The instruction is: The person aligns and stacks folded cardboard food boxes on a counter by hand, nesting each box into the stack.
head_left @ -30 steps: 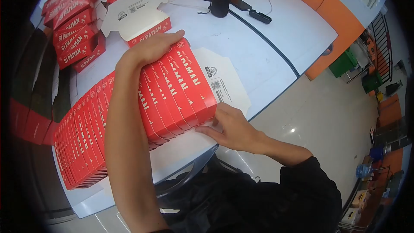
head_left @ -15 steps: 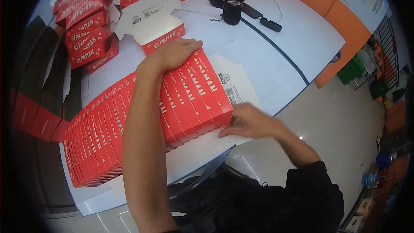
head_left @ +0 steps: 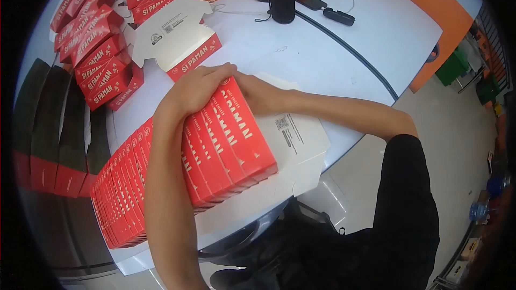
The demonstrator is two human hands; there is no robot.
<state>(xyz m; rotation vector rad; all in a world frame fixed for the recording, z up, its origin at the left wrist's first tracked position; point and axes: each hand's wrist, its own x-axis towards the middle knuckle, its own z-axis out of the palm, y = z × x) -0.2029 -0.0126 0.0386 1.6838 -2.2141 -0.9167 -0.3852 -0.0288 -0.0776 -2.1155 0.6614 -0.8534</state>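
Note:
A long row of red "SI PAMAN" cardboard boxes [head_left: 231, 129] stands on edge, packed face to face along the table's near side. My left hand [head_left: 196, 88] lies over the row near its right end, its fingers together and hooked over the far top edge. Against the outer face of the end box, near its far corner, is my right hand [head_left: 260, 96]; its fingers are largely hidden by the box and my left hand. A white cardboard flap with a printed code [head_left: 301, 137] lies flat under my right forearm. Beyond my left hand sits an open-lidded red box [head_left: 196, 56].
Stacks of red boxes [head_left: 99, 37] fill the far left, with dark-sided boxes [head_left: 48, 129] at the left edge. A black cylindrical speaker [head_left: 282, 6], a black device [head_left: 338, 16] and cables lie at the back. A dark strip [head_left: 349, 48] crosses the white table [head_left: 398, 16].
My right hand has moved from the near lower corner of the end box up to its far corner, beside my left hand. The camera view has shifted slightly.

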